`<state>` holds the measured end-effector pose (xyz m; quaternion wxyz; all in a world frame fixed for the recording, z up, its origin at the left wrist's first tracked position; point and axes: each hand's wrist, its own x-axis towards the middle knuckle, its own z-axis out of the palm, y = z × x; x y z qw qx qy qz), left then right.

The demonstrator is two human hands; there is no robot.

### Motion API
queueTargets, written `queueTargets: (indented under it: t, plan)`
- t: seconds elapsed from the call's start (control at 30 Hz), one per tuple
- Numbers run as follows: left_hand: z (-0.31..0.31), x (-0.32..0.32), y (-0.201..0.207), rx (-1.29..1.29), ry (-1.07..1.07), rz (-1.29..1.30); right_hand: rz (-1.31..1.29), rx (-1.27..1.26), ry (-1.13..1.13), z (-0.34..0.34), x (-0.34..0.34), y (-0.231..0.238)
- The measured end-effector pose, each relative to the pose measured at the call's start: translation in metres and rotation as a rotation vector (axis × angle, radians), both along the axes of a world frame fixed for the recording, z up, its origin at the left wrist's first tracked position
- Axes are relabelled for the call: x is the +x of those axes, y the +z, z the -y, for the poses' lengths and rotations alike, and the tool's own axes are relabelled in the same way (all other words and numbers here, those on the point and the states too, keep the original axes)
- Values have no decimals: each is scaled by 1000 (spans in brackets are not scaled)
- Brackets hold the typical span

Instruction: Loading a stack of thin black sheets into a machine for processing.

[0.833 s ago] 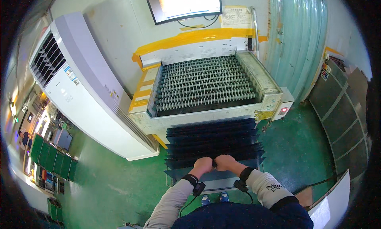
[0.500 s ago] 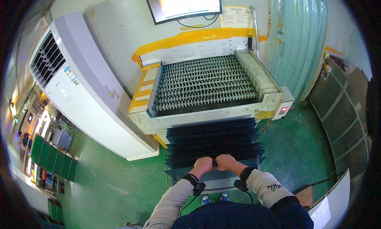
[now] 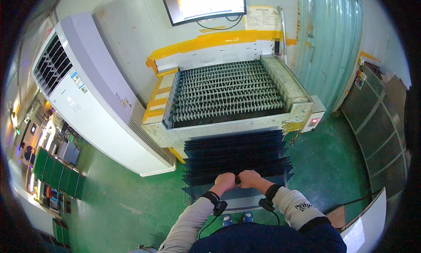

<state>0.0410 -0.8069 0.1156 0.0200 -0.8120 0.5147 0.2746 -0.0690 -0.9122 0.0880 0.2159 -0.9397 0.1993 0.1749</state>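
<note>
My left hand (image 3: 225, 181) and my right hand (image 3: 250, 179) are side by side in front of me, both with curled fingers. A small dark thing (image 3: 237, 180) shows between them, too little of it to name; both hands seem closed on it. Just beneath and beyond the hands, several thin dark blue panels (image 3: 234, 153) stand in a row, one behind another, in a wire rack (image 3: 250, 208) whose near edge shows. Black bands with small black boxes and cables circle both wrists.
Behind the panels stands a metal roller conveyor (image 3: 228, 91) with a red-lit switch (image 3: 314, 120) at its right. A tall white air conditioner (image 3: 96, 95) leans into view at left. A monitor (image 3: 204, 5) hangs above. Dark boards (image 3: 372, 126) rest at right; green panels (image 3: 57, 174) stand far left.
</note>
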Motion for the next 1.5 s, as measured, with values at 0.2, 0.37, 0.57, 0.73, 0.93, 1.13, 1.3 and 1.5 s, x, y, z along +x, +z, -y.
queueTargets:
  t: [0.2,0.37,0.57,0.73,0.93,1.13,1.3,1.5]
  plan:
    - [1,2,0,54,21,-39,-23,-13,-26,-2,1,3]
    - [0,1,-4,-1,6,1,-19,-21,-14,0,1,-2]
    - [2,2,-6,28,27,-20,-39,-21,-13,-1,3,2]
    - [2,2,-6,27,25,-3,-31,-32,-5,-1,2,-2]
    - [1,2,-7,32,23,-7,-19,-33,-7,-1,2,-5]
    - [2,3,-11,29,27,-18,-28,-20,-10,-1,3,-1]
    - [3,2,-10,41,23,-13,-20,-19,-11,-1,1,-1]
    - [2,0,-5,14,34,-10,1,-22,-21,1,1,-12]
